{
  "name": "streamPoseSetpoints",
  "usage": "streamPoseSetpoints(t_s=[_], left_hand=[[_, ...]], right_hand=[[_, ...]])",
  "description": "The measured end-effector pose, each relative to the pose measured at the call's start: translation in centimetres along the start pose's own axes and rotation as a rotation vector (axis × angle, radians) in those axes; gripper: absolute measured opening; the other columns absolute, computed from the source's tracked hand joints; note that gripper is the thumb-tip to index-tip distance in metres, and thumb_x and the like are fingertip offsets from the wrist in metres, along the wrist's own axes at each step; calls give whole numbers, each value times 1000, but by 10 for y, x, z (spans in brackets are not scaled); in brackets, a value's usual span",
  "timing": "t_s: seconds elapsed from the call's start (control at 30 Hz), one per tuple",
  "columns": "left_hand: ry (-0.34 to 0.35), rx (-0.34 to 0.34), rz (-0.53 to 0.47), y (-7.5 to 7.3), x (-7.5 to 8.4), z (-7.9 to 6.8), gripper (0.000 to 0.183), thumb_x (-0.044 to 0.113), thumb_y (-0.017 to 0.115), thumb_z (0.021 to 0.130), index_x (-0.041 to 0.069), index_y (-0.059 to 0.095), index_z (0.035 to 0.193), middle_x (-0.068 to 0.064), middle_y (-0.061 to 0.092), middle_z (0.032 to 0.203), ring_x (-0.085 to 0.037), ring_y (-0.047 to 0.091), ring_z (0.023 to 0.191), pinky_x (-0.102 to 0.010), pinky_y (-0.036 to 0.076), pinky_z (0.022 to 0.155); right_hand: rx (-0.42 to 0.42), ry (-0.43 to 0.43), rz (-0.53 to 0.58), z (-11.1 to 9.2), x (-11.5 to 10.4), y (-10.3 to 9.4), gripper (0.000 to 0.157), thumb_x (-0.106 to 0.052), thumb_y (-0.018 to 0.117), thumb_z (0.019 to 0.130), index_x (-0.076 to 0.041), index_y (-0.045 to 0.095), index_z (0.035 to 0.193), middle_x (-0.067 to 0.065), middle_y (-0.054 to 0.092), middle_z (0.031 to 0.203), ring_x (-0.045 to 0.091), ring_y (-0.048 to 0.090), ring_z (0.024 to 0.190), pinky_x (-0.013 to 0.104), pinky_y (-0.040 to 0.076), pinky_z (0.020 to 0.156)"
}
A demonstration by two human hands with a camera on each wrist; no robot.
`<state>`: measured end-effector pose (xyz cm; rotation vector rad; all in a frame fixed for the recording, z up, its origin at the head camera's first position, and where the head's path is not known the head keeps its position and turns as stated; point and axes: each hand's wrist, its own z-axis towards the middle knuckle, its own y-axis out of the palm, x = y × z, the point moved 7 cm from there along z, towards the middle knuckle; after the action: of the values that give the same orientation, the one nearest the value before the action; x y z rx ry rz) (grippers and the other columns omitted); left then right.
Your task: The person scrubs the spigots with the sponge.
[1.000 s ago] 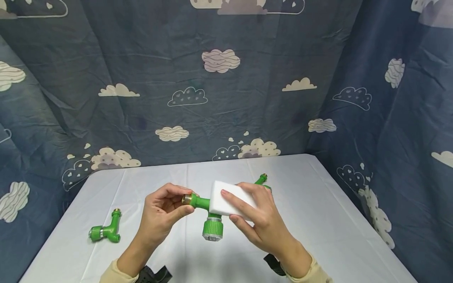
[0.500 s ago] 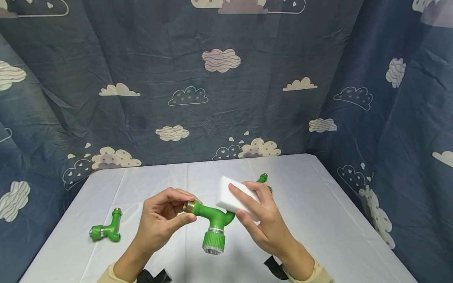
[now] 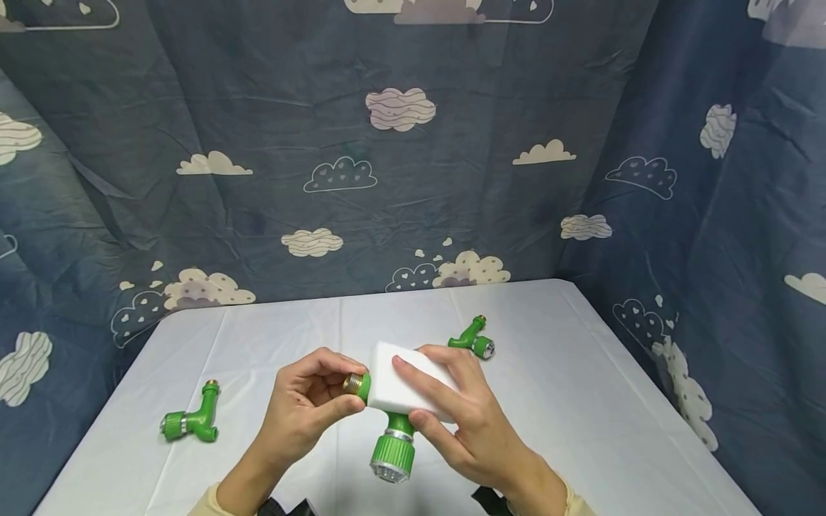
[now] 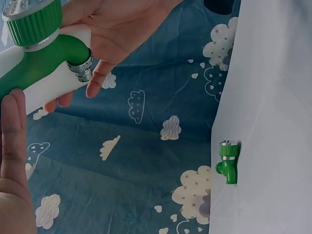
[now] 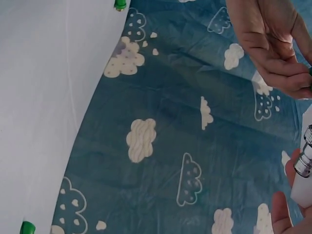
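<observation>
My left hand [image 3: 303,408] pinches a green garden tap [image 3: 393,453] by its brass threaded end, between thumb and fingers. The tap's ribbed green knob with a clear cap points down toward me. My right hand [image 3: 467,416] holds a white sponge block [image 3: 390,390] over the tap's body, hiding most of it in the head view. From the left wrist, the tap body [image 4: 36,68] lies along the white sponge [image 4: 51,90], and a silver ribbed fitting shows on its outlet. Both hands are above the table.
A second green tap [image 3: 193,416] lies on the white-covered table [image 3: 561,373] at the left. Another green tap [image 3: 473,338] lies farther back, right of centre. A dark blue cloud-patterned curtain [image 3: 452,186] hangs behind and beside the table.
The sponge was over the tap's middle, slid right to its outlet, and is now back left near the threaded end. The tap has come slightly lower, and the rear tap shows more fully.
</observation>
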<state>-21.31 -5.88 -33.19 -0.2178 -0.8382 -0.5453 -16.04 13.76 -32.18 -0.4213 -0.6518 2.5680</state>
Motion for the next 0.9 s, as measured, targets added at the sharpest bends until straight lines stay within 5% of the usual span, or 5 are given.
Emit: streamPoseSetpoints(t_s=[0.23, 0.53, 0.9], left_hand=[[-27, -25, -17, 7, -8, 2, 24, -18, 70, 93, -6, 66, 113, 4, 76, 112, -7, 74, 100, -23, 66, 83], [-14, 71, -36, -12, -16, 5, 26, -1, 75, 97, 13, 73, 119, 5, 77, 115, -4, 72, 100, -17, 62, 83], [-43, 139, 22, -27, -21, 4, 27, -2, 79, 94, 10, 73, 117, 4, 78, 113, -6, 74, 100, -17, 62, 84]], right_hand=[[-15, -79, 1, 6, -9, 2, 46, -42, 45, 115, -16, 64, 149, 14, 59, 139, 26, 56, 123, 43, 44, 97], [-27, -192, -68, 9, -11, 2, 41, -40, 45, 115, -18, 69, 141, 15, 63, 135, 25, 57, 121, 46, 45, 96], [-56, -102, -158, 3, 12, 10, 43, -44, 44, 116, -23, 68, 144, 12, 64, 135, 25, 60, 120, 48, 46, 96]])
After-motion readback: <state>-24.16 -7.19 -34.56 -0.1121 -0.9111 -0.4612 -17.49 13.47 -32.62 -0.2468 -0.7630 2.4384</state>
